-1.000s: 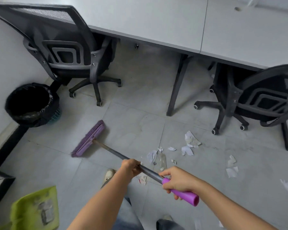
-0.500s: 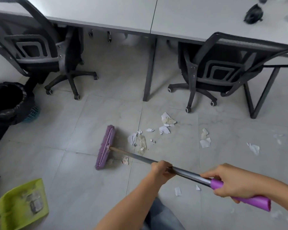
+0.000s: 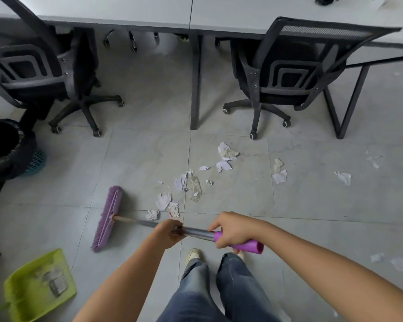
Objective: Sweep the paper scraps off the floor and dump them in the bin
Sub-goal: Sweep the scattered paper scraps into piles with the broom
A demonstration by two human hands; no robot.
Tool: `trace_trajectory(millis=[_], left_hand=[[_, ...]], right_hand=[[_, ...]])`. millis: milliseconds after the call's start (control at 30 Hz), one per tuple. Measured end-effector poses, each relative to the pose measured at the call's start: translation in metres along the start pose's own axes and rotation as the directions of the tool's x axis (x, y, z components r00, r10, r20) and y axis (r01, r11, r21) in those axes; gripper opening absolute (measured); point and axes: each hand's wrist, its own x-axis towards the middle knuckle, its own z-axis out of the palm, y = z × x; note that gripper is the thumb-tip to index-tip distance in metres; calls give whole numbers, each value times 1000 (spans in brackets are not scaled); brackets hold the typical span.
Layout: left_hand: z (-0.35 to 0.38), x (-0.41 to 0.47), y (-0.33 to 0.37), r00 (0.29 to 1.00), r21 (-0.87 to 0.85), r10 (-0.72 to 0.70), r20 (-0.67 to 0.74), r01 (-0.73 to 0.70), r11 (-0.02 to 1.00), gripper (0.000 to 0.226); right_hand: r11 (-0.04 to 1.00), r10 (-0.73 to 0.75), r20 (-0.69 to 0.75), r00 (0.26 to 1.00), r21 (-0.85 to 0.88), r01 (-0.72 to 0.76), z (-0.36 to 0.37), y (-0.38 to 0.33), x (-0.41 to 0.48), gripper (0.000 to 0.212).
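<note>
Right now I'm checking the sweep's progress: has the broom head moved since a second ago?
Yes. The broom head has swung away from the bin and toward the paper scraps. It now lies just left of the nearest ones.

One purple push broom (image 3: 107, 217), one lime-green plastic dustpan (image 3: 40, 289), one black-lined round bin (image 3: 26, 145), two black mesh office chairs (image 3: 33, 82) (image 3: 289, 63), over a dozen white torn paper scraps (image 3: 223, 165) right of the broom.

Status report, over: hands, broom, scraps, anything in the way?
Hands: left hand, right hand both hold broom. Its broom head on floor, left of paper scraps. Right-side chair near far scraps.
</note>
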Motion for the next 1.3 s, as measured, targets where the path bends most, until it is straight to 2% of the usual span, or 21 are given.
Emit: trace_trajectory(millis=[100, 300, 567, 800, 867, 1000, 1100, 1200, 1300], left_hand=[[13, 10, -4, 1000, 25, 3, 14, -3, 1000, 25], [88, 25, -26, 1000, 29, -5, 29, 4, 1000, 21], [309, -4, -117, 984, -60, 15, 177, -5, 998, 21], [441, -46, -204, 966, -4, -25, 257, 27, 1000, 15], [457, -54, -216, 965, 25, -22, 262, 16, 1000, 11], [473, -55, -201, 974, -8, 64, 218, -64, 998, 19], [471, -38, -168, 986, 1, 139, 95, -140, 990, 16], [462, -15, -128, 977, 34, 213, -9, -213, 976, 11], [449, 10, -97, 970, 96, 237, -52, -232, 968, 24]], right_hand=[[996, 37, 4, 999, 86, -37, -5, 12, -2, 56], [996, 79, -36, 996, 42, -77, -31, 79, -40, 57], [979, 185, -97, 978, -71, -192, -97, 258, -162, 49], [976, 219, -148, 964, 23, -218, -106, 382, -271, 40], [978, 202, -151, 968, 76, -192, -104, 397, -293, 39], [982, 142, -209, 968, 155, -111, -110, 411, -293, 40], [980, 61, -267, 962, 199, -7, -114, 408, -253, 41], [935, 48, -312, 949, 347, 67, -117, 395, -200, 49], [858, 82, -316, 945, 504, 94, -119, 375, -156, 46]])
